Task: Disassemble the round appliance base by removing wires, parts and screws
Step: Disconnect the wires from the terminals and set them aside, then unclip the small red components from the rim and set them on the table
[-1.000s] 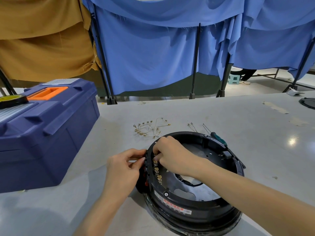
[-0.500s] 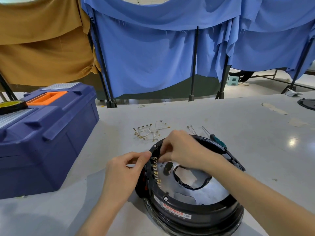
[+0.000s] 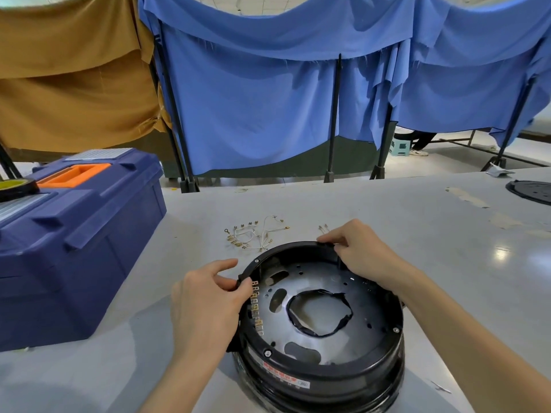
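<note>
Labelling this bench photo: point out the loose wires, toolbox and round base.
loose wires (image 3: 256, 234), head view, middle of the white tangle
toolbox (image 3: 98, 263), head view, blue side wall
round base (image 3: 343, 375), head view, black near rim

Toolbox (image 3: 74, 234) left of base (image 3: 322, 323), wires (image 3: 256, 234) behind

— What colour is your base (image 3: 322, 368)?
— Black, with a grey plate (image 3: 366, 302) and a red-and-white label (image 3: 281, 374). Your toolbox (image 3: 74, 248) is dark blue, its handle (image 3: 74, 174) orange. You also face a blue curtain (image 3: 253, 114) and a brown curtain (image 3: 68, 93).
</note>
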